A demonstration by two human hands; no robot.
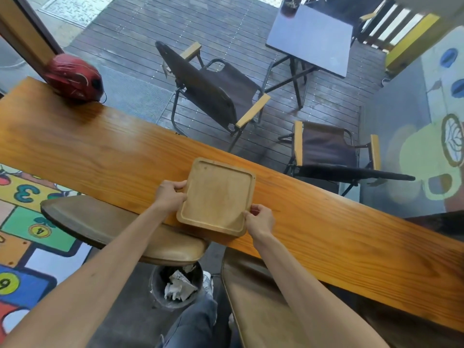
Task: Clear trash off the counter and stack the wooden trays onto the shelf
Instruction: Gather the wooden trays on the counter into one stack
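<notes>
Roughly halfway, by my read. No trash visible on the long glossy orange-brown wooden surface (pixel 105 151); crumpled white paper (pixel 179 288) already sits in the round dark bin (pixel 160 280) on the floor at 6 o'clock. Only one square light-wood tray with rounded corners and a shallow raised rim (pixel 217 197) shows, empty, at the surface's near edge, its near corner overhanging. Left hand (pixel 169 195) clamps its 9 o'clock edge, right hand (pixel 259 219) pinches the 4 o'clock corner. Can't tell if it's lifted or resting. Shelf not in view, so stacking remains. Dull red scuffed rounded helmet (pixel 74 77) sits at 10 o'clock. Two padded tan stool seats (pixel 120 227) below look smooth, leathery.
</notes>
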